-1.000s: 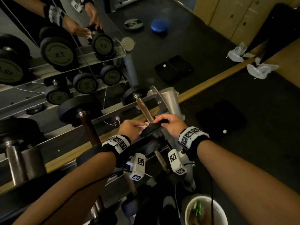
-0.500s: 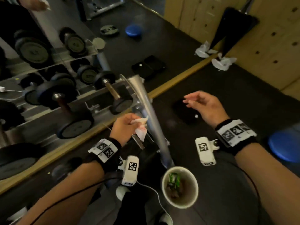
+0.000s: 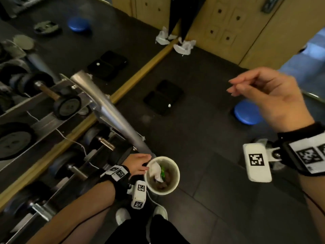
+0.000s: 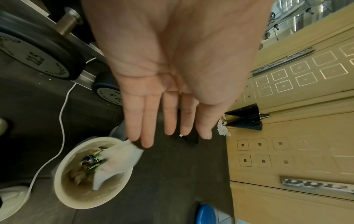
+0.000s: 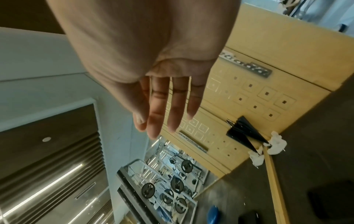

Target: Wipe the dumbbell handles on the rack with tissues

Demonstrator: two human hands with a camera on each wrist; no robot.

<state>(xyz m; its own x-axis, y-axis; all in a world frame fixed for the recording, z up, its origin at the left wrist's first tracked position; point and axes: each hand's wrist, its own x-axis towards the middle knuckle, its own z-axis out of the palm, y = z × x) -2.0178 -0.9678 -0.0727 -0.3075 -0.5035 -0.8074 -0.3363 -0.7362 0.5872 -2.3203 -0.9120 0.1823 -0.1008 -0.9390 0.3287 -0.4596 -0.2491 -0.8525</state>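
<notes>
White tissue (image 4: 116, 163) lay crumpled over the rim of the cup (image 3: 173, 186) on the floor, partly inside it, just past the fingertips of the left hand (image 3: 138, 165). That hand's fingers were straight and close together, holding nothing; the left wrist view showed the tissue at or just off the fingertips, and contact could not be confirmed. The right hand (image 3: 274, 101) hung raised and well apart from the cup, fingers loosely extended and empty. Judged from this layout, one wiping pass was finished and the used tissue was being discarded; which handles on the rack (image 3: 109, 110) were already clean could not be told, and no fresh tissue was in either hand. Any remaining handles, such as the dumbbell (image 3: 58, 99) on the upper shelf, would need a new tissue first. The head view alone showed both hands, the rack tiers and the cup's position at the rack's foot. The left wrist view alone showed the straight palm side of the fingers and other litter under the tissue. The right wrist view confirmed an empty right palm and showed nothing of the cup.
</notes>
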